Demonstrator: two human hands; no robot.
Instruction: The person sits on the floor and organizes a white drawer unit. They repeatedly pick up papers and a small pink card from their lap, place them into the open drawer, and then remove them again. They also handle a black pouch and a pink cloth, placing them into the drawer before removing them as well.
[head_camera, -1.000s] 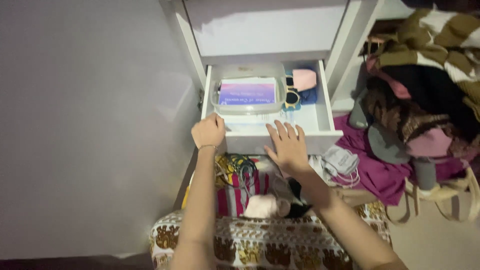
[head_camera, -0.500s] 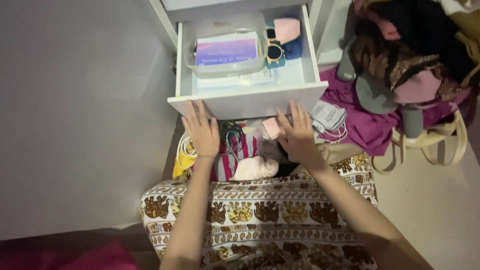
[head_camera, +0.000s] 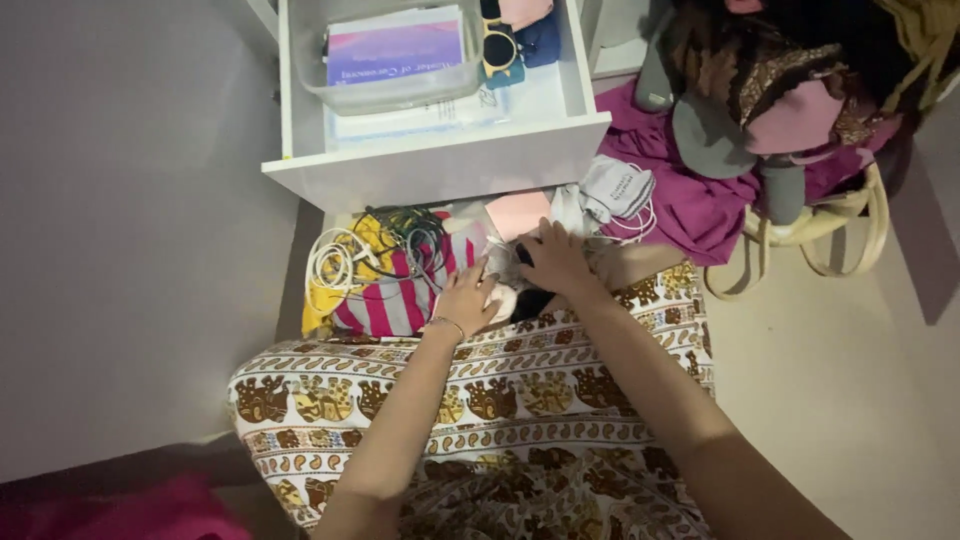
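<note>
My left hand (head_camera: 465, 297) rests on the pile of small things in front of my lap, at the edge of a pink-and-white striped cloth (head_camera: 390, 300) and touching a pale soft item. Close beside it, my right hand (head_camera: 552, 258) lies on the same pile, over a black item (head_camera: 530, 303); whether it grips anything is hidden. Tangled cords (head_camera: 400, 232) and a white cable (head_camera: 335, 262) lie to the left of the hands. Above them stands the pulled-out white drawer (head_camera: 440, 170), with a clear plastic box (head_camera: 385, 55), sunglasses (head_camera: 497, 45) and papers in it.
A grey face mask (head_camera: 615, 187) and a pink card (head_camera: 518, 212) lie just below the drawer front. A heap of clothes (head_camera: 770, 100) over a magenta cloth and a beige bag (head_camera: 830, 235) fill the right. A grey wall runs along the left. My patterned trousers (head_camera: 520, 400) cover the foreground.
Both hands have left the drawer front and dropped onto the pile of things below it. The view has tilted down, so the drawer sits higher in the frame.
</note>
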